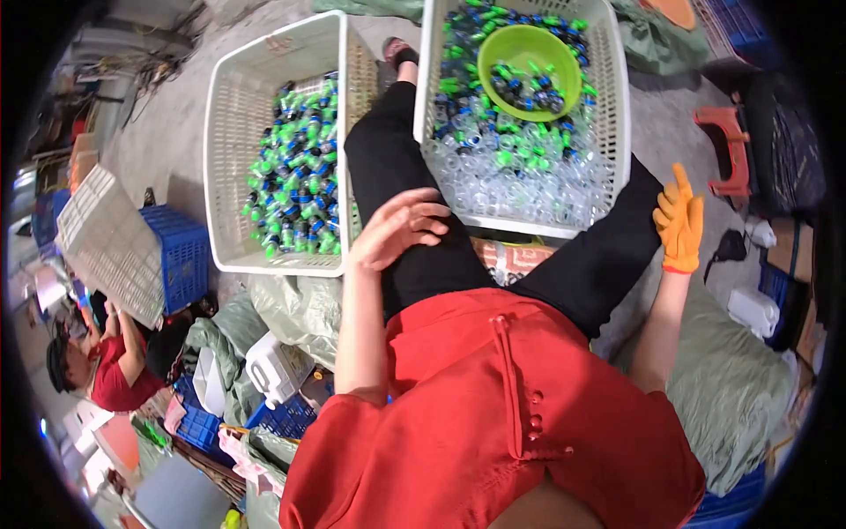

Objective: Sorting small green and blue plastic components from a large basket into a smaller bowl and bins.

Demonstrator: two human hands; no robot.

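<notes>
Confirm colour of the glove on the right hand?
Orange; the glove on the right hand shows best in the head view.

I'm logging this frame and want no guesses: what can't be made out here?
- Head view: the right basket has its far rim cut off by the top edge.
- The small parts in the green bowl are too small to identify.
- The palm of the gloved right hand is turned away.
- The left hand hides the knee beneath.

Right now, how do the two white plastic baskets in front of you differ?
The left white slatted plastic basket holds only green, blue and black small parts; the right white slatted plastic basket also holds clear parts and a lime-green round bowl. The left sits on the floor; the right rests against the knees. Both are rectangular.
</notes>
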